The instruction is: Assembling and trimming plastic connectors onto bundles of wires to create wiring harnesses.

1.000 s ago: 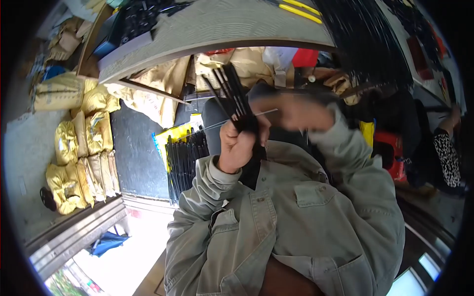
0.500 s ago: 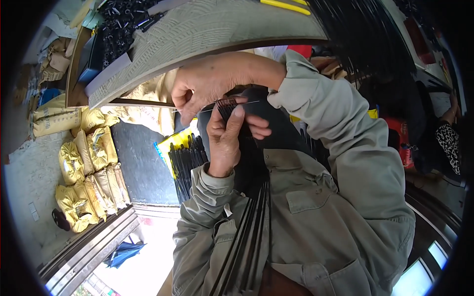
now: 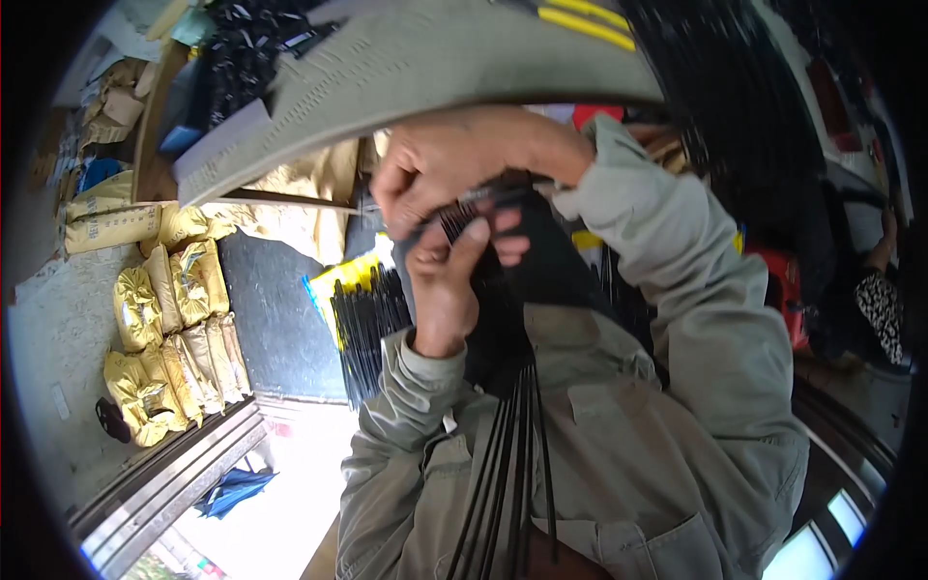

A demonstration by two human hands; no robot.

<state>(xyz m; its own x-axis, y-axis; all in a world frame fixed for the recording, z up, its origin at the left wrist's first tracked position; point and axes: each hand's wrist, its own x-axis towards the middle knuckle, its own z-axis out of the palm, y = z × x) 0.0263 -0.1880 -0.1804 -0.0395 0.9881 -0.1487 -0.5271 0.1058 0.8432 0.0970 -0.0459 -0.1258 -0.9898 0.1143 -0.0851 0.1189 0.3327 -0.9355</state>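
Observation:
My left hand is closed around the top of a bundle of thin black rods, its thumb pressed along their row of ends. Below the hand, the rods fan out down the front of my grey jacket. Curled just above the bundle is my right hand, bent at the wrist, with its fingers pinched near the rod ends. Motion smears its fingertips, so what they hold is not clear. Dark cloth lies behind the hands.
Ahead is a grey workbench with small black parts, yellow handles and long black strands. More black rods stand by a yellow bag to the left. Sacks line the wall. A person's arm shows far right.
Both hands have shifted slightly right in the view, with the rods. The thin metal wire that stuck out by my right fingers is no longer distinct. The whole picture has moved a little.

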